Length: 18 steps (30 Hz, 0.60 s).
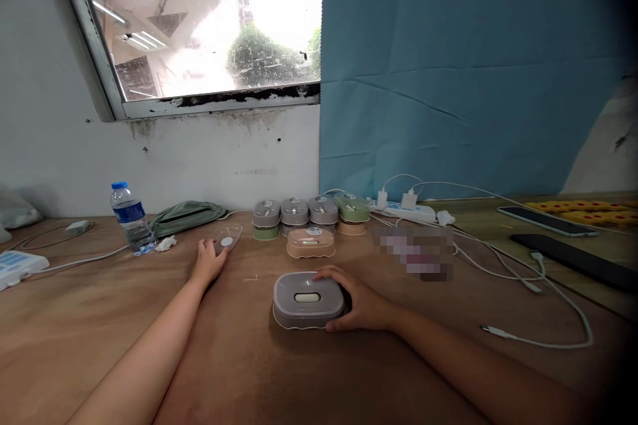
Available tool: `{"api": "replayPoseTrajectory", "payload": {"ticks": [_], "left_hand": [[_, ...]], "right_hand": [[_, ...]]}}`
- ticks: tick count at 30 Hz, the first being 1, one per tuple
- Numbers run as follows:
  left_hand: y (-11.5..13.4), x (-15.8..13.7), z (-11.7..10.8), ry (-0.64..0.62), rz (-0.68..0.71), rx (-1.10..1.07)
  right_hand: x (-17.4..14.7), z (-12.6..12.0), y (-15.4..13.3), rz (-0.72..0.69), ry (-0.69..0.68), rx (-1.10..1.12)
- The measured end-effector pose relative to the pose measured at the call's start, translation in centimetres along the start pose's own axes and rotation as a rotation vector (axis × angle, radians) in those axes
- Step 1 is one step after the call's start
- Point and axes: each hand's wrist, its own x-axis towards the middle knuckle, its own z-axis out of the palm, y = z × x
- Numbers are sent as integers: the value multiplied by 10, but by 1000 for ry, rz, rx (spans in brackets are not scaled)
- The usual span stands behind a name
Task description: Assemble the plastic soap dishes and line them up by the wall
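A grey lidded box [308, 313] with rounded corners and a pale oval inset in its top sits flat on the wooden table in front of me. My right hand [356, 302] is closed around its right end, thumb at the near side and fingers over the far edge. Farther off to the left, my left hand [210, 260] has its fingers on the near edge of a clear plastic oval cover [236, 234] bearing a round white sticker. Behind the grey box stands a pinkish-beige lidded box [310, 246].
Stacked grey and green boxes [294, 212] line the back. Left stand a water bottle [130, 219], a green pouch [187, 218], crumpled tissue [166, 244] and a power strip [22, 267]. Right lie white cables [541, 346], phones [548, 221] and a blurred patch [413, 252].
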Motion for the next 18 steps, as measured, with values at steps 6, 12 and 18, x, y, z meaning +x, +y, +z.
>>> {"api": "replayPoseTrajectory", "payload": {"ticks": [6,12,18], "left_hand": [[18,14,18,-56,138,56],[30,23,25,-61,196,45],[40,-3,6,65,209,-33]], "right_hand": [[1,0,-1,-20,4,0],[0,0,-1,1,-19,-2],[-1,2,-1,21,-4,40]]}}
